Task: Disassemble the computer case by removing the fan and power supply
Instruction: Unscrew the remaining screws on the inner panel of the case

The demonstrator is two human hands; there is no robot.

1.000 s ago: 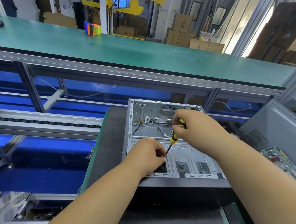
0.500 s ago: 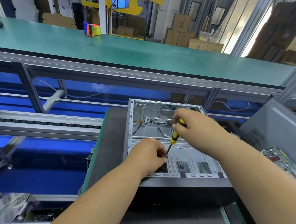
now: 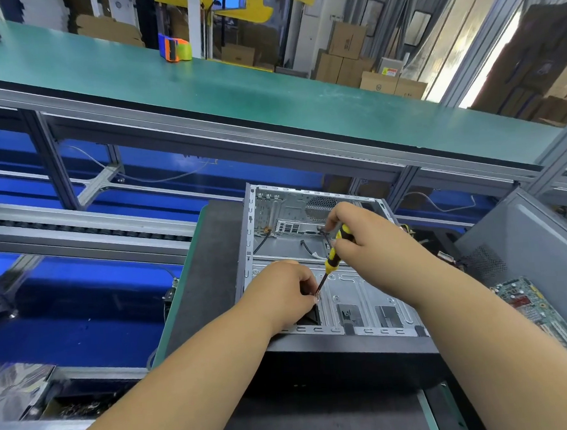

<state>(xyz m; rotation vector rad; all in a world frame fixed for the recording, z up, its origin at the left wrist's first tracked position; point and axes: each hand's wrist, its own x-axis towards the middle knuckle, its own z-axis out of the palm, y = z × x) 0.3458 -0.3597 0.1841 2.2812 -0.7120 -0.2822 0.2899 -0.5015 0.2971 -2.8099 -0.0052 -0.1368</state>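
Computer case (image 3: 315, 263) is lying on its side with the open interior facing up, sitting on a dark mat (image 3: 209, 280) in the lower middle of the frame, on the counter (image 3: 323, 427). Bare metal panels and a couple of loose cables are showing inside it, with a vent grille toward its far wall.

Right hand (image 3: 375, 245) is curling its fingers around the yellow-and-black handle of a screwdriver (image 3: 332, 260), holding it tilted so the shaft is running down and to the left. Left hand (image 3: 281, 292) is resting on the case floor near its left front corner, fingers bent and pinching at the spot where the screwdriver tip is meeting the metal; whatever small thing it is pinching is too small to make out.

A grey case panel (image 3: 529, 248) is leaning at the right of the frame, and a green circuit board (image 3: 530, 308) is lying just below it at the right edge. A long green shelf (image 3: 233, 94) is crossing the upper half of the frame, carrying an orange and blue tape dispenser (image 3: 173, 48) near the upper left. Cardboard boxes (image 3: 348, 52) are standing stacked behind it, in the upper right.
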